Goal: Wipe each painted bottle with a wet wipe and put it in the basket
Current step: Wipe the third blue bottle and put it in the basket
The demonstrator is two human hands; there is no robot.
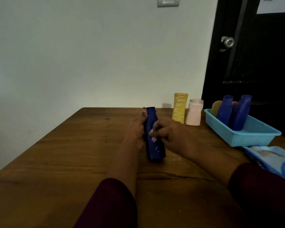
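Blue bottle [153, 145] is held near the middle of the wooden table [72, 153], standing on its base and tilted slightly, with pale scratches showing on its lower half. It is gripped from the left by the left hand [135, 134], whose thumb runs up along the neck. The right hand [174, 137] is set against the bottle's right face with its fingers curled onto it. A small pale scrap is seen at the fingertips [152, 135], but whether it is a wet wipe cannot be told.

Behind the hands, 1 yellow bottle [179, 107] and 1 pink bottle [194, 112] are stood upright side by side near the far edge. To their right, a light blue basket [253, 135] is placed on the table. In it, 2 blue bottles [224, 111] are leaned beside a tan bottle [216, 106], with something pinkish partly hidden between them. A blue wipes pack [273, 160] is laid just in front of the basket. Dark red sleeves [109, 203] are worn on both arms.
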